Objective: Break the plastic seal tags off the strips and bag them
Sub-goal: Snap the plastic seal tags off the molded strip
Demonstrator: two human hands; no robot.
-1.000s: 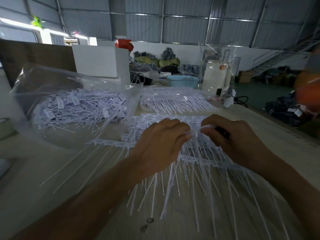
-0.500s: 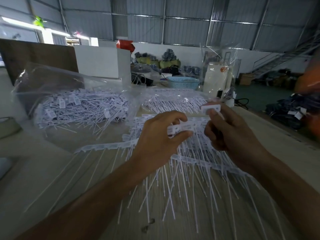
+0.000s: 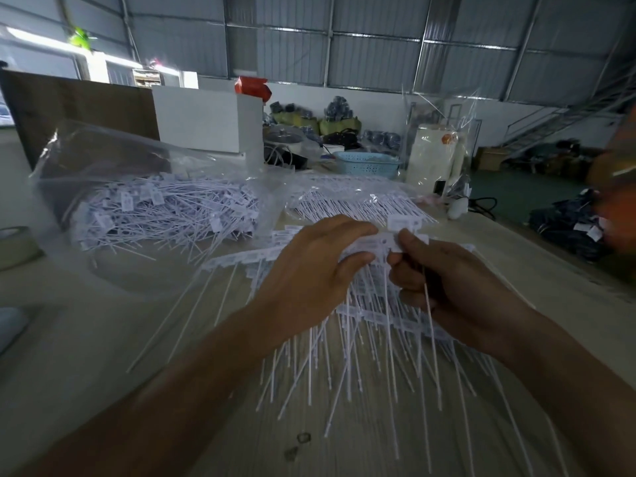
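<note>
A pile of white plastic seal strips [image 3: 371, 339] lies on the table in front of me, thin tails pointing toward me. My left hand [image 3: 309, 273] grips one strip [image 3: 241, 258] by its row of tag heads, lifted a little above the pile. My right hand [image 3: 451, 284] pinches a tag head [image 3: 404, 223] at that strip's right end and holds loose tags whose tails hang down past the palm. A clear plastic bag [image 3: 155, 201] full of separated tags lies at the left, mouth facing the pile.
A second clear bag of tags [image 3: 358, 201] lies behind the pile. A tape roll [image 3: 13, 246] sits at the far left. A blue basket [image 3: 368, 163], a white box [image 3: 203, 122] and a brown board [image 3: 79, 111] stand at the table's far side. The table's right edge [image 3: 550, 256] runs diagonally.
Both hands lifted a strip off the pile. My right hand broke a tag off, raised it, then came back against the strip's end beside my left hand.
</note>
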